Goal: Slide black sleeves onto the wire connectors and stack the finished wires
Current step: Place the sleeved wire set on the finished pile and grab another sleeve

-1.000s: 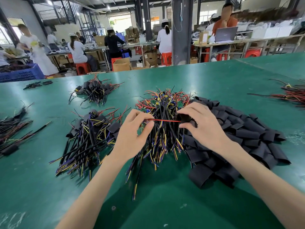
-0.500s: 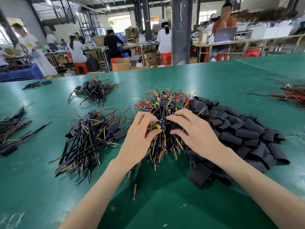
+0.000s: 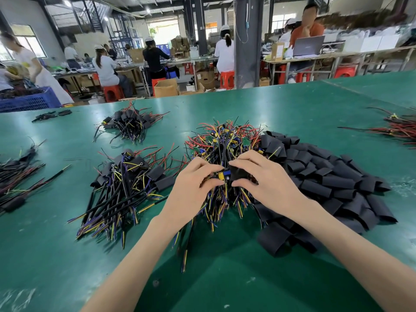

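Observation:
Over the middle heap of bare wires [image 3: 225, 143], my left hand [image 3: 193, 188] pinches a wire's connector [image 3: 221, 175], a small piece with yellow and blue parts. My right hand [image 3: 263, 176] grips a black sleeve [image 3: 238, 173] whose open end touches that connector. A big heap of loose black sleeves [image 3: 326, 176] lies to the right of my hands. The stack of sleeved wires [image 3: 126, 188] lies to the left of them.
The green table [image 3: 225, 266] also bears a smaller sleeved pile [image 3: 129, 123] at the back left, more wire bundles at the left edge [image 3: 15, 176] and red wires [image 3: 398, 129] at the far right. Beyond the table, people work at benches; a blue crate [image 3: 29, 100] stands at far left.
A second ago my hands were apart with a red wire stretched between them. They have closed together, and the sleeve now meets the connector.

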Tool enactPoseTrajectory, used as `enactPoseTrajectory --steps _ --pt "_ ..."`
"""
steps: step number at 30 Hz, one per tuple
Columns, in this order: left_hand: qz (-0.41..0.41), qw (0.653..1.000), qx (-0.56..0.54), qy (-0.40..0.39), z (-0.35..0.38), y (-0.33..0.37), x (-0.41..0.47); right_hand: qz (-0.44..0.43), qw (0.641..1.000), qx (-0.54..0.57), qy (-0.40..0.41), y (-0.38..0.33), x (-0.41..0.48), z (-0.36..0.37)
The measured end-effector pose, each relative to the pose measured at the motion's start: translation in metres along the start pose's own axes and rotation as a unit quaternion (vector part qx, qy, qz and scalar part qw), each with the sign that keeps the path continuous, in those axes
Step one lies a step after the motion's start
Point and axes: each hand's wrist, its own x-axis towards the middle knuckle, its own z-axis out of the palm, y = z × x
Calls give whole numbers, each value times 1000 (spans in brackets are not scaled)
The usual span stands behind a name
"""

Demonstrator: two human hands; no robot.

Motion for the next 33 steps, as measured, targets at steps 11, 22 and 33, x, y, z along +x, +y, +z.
enactPoseTrajectory --steps 11,22,33 --pt "3 999 30 -30 -2 5 -1 -10 999 32 -34 0 3 -3" --pt "39 988 140 -49 0 8 -3 -2 999 -13 -50 -3 0 0" --pt "58 987 141 -57 -3 10 -2 18 998 15 -52 -4 2 -1"
